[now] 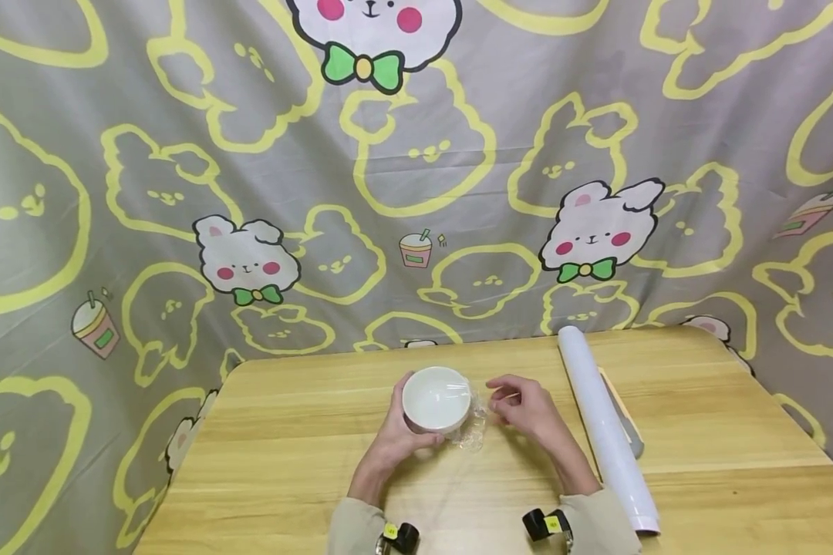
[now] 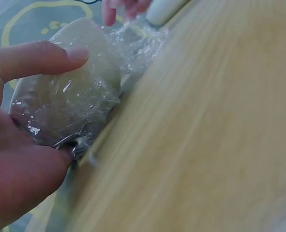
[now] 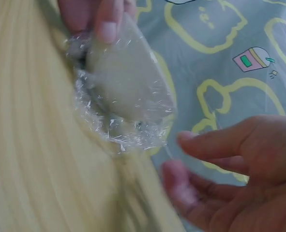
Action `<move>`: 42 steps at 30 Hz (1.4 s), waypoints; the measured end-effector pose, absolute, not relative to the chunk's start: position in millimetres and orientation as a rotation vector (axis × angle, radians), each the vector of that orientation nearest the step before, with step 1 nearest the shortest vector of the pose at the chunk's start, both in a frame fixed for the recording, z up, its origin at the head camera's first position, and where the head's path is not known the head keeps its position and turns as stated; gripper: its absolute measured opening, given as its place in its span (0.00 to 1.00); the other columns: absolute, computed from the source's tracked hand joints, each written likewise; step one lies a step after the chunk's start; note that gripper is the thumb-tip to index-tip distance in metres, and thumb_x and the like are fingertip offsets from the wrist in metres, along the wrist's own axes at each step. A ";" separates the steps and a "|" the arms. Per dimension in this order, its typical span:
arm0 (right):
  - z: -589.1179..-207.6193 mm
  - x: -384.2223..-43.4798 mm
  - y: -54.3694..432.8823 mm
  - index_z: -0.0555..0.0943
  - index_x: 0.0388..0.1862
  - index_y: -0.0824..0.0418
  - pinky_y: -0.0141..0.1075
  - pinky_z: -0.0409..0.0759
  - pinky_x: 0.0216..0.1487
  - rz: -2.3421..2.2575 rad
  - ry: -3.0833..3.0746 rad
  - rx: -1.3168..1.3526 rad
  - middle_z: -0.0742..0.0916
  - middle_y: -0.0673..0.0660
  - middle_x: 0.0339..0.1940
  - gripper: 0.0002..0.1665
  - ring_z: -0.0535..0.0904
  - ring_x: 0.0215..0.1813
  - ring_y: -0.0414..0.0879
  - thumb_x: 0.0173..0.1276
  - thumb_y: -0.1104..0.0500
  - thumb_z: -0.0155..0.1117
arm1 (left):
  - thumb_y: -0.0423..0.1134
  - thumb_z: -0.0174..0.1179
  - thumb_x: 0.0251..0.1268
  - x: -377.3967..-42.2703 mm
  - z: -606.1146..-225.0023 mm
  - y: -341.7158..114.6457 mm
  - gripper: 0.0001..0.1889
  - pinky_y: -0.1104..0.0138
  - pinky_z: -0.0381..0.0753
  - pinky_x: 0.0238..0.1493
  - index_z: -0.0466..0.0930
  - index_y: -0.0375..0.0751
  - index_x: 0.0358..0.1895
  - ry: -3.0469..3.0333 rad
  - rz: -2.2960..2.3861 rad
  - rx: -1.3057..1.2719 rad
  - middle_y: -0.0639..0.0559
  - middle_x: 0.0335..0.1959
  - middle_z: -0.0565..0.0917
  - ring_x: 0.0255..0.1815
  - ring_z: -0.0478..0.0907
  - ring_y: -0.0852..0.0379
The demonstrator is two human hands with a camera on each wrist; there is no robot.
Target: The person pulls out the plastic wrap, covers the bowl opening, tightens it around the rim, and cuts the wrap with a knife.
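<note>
A white bowl (image 1: 433, 397) is held above the table by my left hand (image 1: 397, 433), the fingers round its far side and the thumb on its near side. Clear plastic wrap (image 2: 92, 104) clings to the bowl's outside and stretches over its mouth. Loose, crumpled wrap (image 1: 473, 433) hangs at the bowl's right. My right hand (image 1: 527, 408) is just right of that loose wrap, fingers loosely bent. In the right wrist view, the thumb and fingers of the right hand (image 3: 230, 169) stand apart with nothing seen gripped between them.
A long white roll (image 1: 604, 424) lies slanted on the wooden table (image 1: 278, 455), right of my right forearm. Partly hidden beside it is a slim yellow-and-grey tool (image 1: 628, 428). A grey patterned curtain (image 1: 403, 177) hangs behind the table. Each wrist wears a small black camera.
</note>
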State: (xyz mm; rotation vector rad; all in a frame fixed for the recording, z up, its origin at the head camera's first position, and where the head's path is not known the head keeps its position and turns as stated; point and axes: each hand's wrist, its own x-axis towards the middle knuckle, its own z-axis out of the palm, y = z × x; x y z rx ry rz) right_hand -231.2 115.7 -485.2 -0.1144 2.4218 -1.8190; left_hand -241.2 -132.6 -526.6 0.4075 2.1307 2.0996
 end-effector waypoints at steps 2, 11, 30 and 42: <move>-489.2 -233.0 110.3 0.81 0.53 0.72 0.40 0.87 0.34 -1.732 2.568 -0.100 0.87 0.62 0.38 0.21 0.85 0.36 0.52 0.60 0.75 0.70 | 0.16 0.71 0.38 -241.6 -524.6 -135.2 0.68 0.42 0.45 0.79 0.34 0.38 0.83 2.098 2.109 0.421 0.28 0.77 0.58 0.75 0.58 0.30; -498.3 -232.4 98.6 0.76 0.46 0.70 0.38 0.83 0.29 -1.719 2.421 -0.171 0.88 0.56 0.29 0.20 0.82 0.29 0.45 0.56 0.73 0.73 | 0.22 0.82 0.35 -238.9 -525.3 -121.2 0.77 0.42 0.47 0.79 0.28 0.42 0.83 2.315 1.977 0.459 0.31 0.80 0.52 0.77 0.56 0.33; -489.6 -232.3 115.2 0.77 0.41 0.77 0.47 0.90 0.39 -1.955 2.197 -0.067 0.83 0.64 0.33 0.03 0.84 0.34 0.50 0.73 0.75 0.57 | 0.17 0.78 0.29 -237.9 -525.5 -119.2 0.65 0.40 0.58 0.75 0.49 0.36 0.78 2.351 1.991 0.443 0.33 0.72 0.66 0.71 0.66 0.33; -486.5 -232.9 123.0 0.74 0.48 0.79 0.46 0.89 0.47 -1.977 2.027 -0.167 0.81 0.63 0.38 0.08 0.84 0.39 0.49 0.77 0.72 0.53 | 0.18 0.79 0.29 -237.7 -523.9 -120.1 0.65 0.39 0.58 0.75 0.50 0.35 0.78 2.366 1.967 0.475 0.33 0.72 0.67 0.70 0.67 0.33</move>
